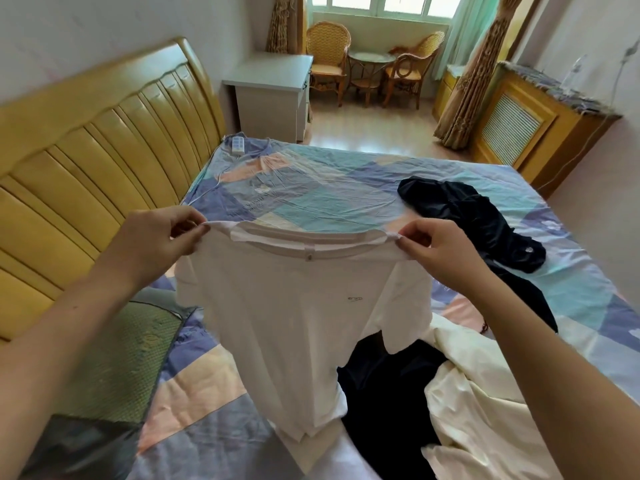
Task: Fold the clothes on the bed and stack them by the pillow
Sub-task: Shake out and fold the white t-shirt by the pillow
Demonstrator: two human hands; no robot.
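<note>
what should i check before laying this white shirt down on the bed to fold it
1. Both shoulders held: left hand and right hand each pinch the white shirt at the top corners. ok
2. Shirt hangs straight: one side of the hem bunches and curls. not ok
3. Free landing spot: the patchwork sheet beyond the shirt is bare. ok
4. Other clothes out of the way: black garment lies to the right, another dark piece and cream fabric right under the hem. not ok
5. Stacking spot by the green pillow: partly hidden. cannot tell
</note>
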